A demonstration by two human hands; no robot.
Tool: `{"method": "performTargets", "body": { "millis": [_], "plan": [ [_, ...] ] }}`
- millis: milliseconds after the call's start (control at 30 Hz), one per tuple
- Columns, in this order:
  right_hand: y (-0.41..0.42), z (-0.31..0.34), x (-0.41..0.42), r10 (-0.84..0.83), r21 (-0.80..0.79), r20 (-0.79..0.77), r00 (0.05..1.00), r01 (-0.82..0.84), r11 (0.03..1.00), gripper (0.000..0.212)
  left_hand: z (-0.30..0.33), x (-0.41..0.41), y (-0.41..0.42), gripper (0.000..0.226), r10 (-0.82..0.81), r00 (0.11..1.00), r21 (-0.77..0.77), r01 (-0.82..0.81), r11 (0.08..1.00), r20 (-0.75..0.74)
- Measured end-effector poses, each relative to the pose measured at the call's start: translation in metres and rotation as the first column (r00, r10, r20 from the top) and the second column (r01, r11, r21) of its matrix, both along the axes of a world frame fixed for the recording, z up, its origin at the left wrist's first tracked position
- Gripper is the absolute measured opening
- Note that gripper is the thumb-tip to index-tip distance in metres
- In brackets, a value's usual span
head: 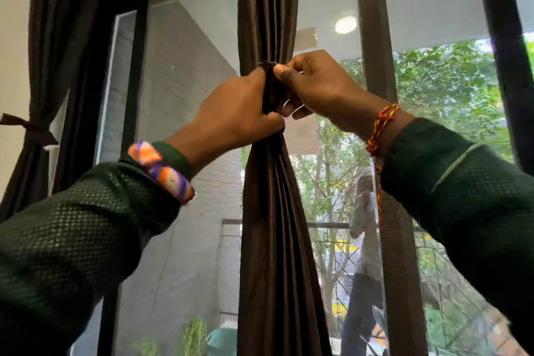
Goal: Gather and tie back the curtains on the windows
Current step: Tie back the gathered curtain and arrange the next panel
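Dark brown curtain hangs vertical, long axis up-down, cinched to a waist right btwn both hands. Left hand grips the bunched folds; right hand pinches a dark tie strip at the gather. Beyond hands: window frame, mesh screen, trees outside. Far left of left hand, 2nd curtain already tied. No readable writing.

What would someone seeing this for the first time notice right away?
Two hands meet at the centre: the left hand grips the gathered brown curtain while the right hand pinches dark fabric at the same spot. At far left, another curtain already hangs tied back, and green trees fill the window on the right.
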State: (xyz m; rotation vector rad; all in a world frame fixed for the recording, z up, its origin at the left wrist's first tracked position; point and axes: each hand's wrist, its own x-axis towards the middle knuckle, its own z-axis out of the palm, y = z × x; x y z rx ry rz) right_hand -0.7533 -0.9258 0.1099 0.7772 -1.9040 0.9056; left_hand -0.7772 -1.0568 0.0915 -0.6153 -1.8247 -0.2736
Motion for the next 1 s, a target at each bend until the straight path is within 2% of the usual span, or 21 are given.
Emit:
{"method": "performTargets", "body": {
  "millis": [67,133,200,300,433,533,600,667,700,767,833,933,1000],
  "plan": [
    [-0.007,0.000,0.000,0.033,-0.034,-0.015,0.999,-0.033,0.999,0.026,0.001,0.006,0.002,0.035,0.188,0.980,0.019,-0.187,0.982,-0.059],
    [-0.012,0.001,0.001,0.056,-0.074,-0.041,0.998,-0.059,0.996,0.024,-0.001,0.007,-0.001,0.027,0.254,0.960,0.020,-0.253,0.967,-0.115],
    [-0.014,0.001,0.001,0.091,-0.119,-0.032,0.995,-0.094,0.988,0.022,-0.004,0.005,-0.007,0.026,0.257,0.938,0.003,-0.264,0.965,-0.232],
    [-0.016,0.000,0.001,0.189,-0.188,0.054,0.981,-0.176,0.966,0.020,-0.009,0.006,-0.016,0.019,0.199,0.855,-0.042,-0.249,0.968,-0.478],
    [-0.019,-0.001,0.004,0.261,-0.289,0.145,0.954,-0.212,0.934,0.018,-0.009,0.014,-0.020,0.028,0.139,0.765,-0.069,-0.233,0.970,-0.629],
    [-0.021,-0.001,0.007,0.270,-0.315,0.173,0.947,-0.207,0.926,0.015,-0.005,0.017,-0.023,0.018,0.157,0.726,-0.122,-0.315,0.941,-0.669],
    [-0.021,-0.005,0.012,0.346,-0.386,0.171,0.922,-0.260,0.885,0.015,-0.006,0.023,-0.022,0.020,0.182,0.829,-0.099,-0.273,0.957,-0.529],
    [-0.019,-0.017,0.017,0.456,-0.416,0.191,0.869,-0.349,0.840,0.016,-0.001,0.029,-0.023,0.021,0.198,0.952,-0.016,-0.208,0.978,-0.232],
    [-0.018,-0.025,0.019,0.500,-0.393,0.226,0.836,-0.391,0.832,0.014,0.004,0.032,-0.024,0.020,0.183,0.982,0.015,-0.182,0.983,-0.057],
    [-0.016,-0.045,0.018,0.535,-0.318,0.293,0.792,-0.447,0.836,0.010,0.016,0.039,-0.024,0.015,0.124,0.967,0.010,-0.130,0.991,0.220],
    [-0.015,-0.056,0.012,0.502,-0.276,0.262,0.824,-0.435,0.857,0.011,0.026,0.044,-0.022,0.014,0.144,0.909,-0.066,-0.128,0.990,0.390],
    [-0.017,-0.057,0.008,0.403,-0.251,0.187,0.896,-0.353,0.901,0.016,0.028,0.047,-0.018,0.010,0.156,0.832,-0.092,-0.127,0.988,0.533],
    [-0.021,-0.058,0.009,0.321,-0.236,0.131,0.938,-0.285,0.929,0.023,0.026,0.044,-0.017,0.015,0.074,0.818,-0.016,-0.079,0.997,0.570]
  ]
}}
